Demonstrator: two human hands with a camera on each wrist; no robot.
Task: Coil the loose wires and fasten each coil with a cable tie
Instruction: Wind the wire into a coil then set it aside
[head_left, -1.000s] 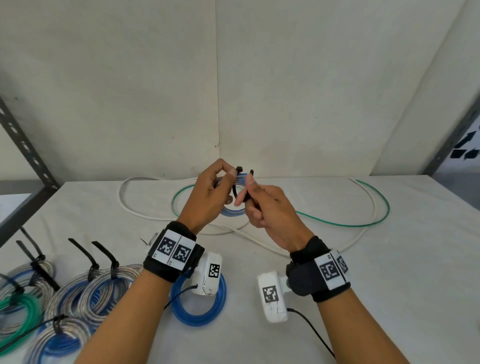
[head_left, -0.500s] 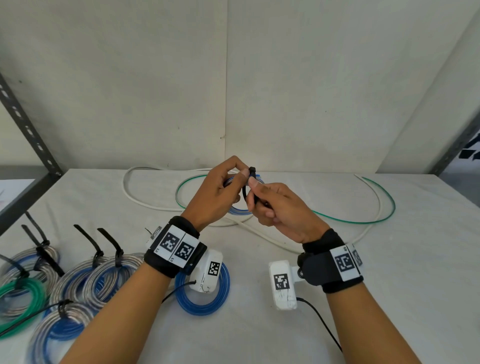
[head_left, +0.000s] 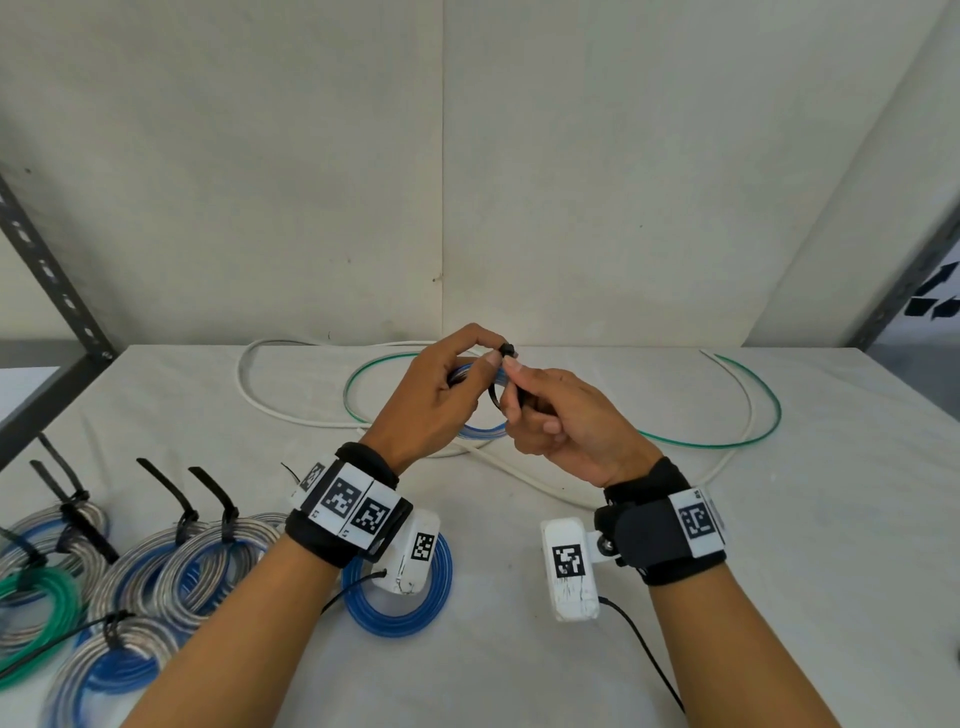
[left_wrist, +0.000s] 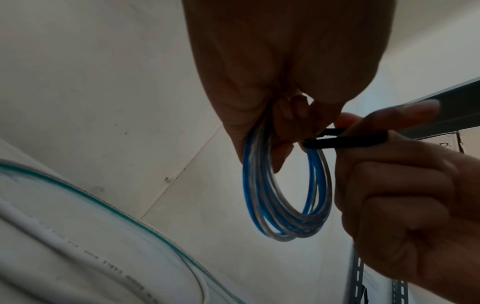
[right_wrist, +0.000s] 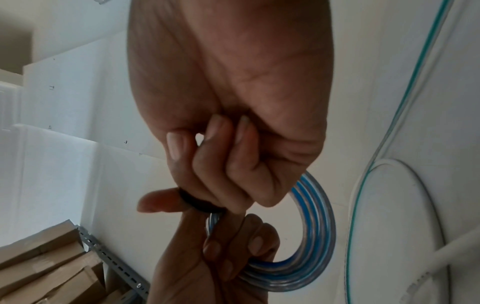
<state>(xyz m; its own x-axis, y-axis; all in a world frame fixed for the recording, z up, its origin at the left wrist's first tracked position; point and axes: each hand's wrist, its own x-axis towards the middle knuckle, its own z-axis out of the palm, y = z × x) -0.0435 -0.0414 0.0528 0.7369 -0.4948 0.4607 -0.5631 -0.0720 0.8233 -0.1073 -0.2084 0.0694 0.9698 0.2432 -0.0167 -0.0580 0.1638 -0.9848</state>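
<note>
Above the table's far middle, my left hand (head_left: 447, 384) grips a small blue-and-clear wire coil (left_wrist: 285, 197), with its fingers curled round the top of the loop. A black cable tie (left_wrist: 345, 142) passes around the coil's strands. My right hand (head_left: 540, 410) pinches the tie between thumb and forefinger, the other fingers curled. The tie's head (head_left: 507, 348) shows at the fingertips of both hands. In the right wrist view the coil (right_wrist: 314, 226) hangs below both hands and the tie (right_wrist: 197, 202) is a dark band under my fingers.
Loose white wire (head_left: 291, 415) and loose green wire (head_left: 727, 441) lie looped across the back of the table (head_left: 831, 519). Several tied coils (head_left: 156, 561) sit at the near left, and a blue coil (head_left: 400, 608) lies under my left wrist. Grey shelf uprights (head_left: 47, 270) flank the table.
Both hands have drawn together and lifted slightly; the tie's two ends, apart a second ago, now meet at my fingertips.
</note>
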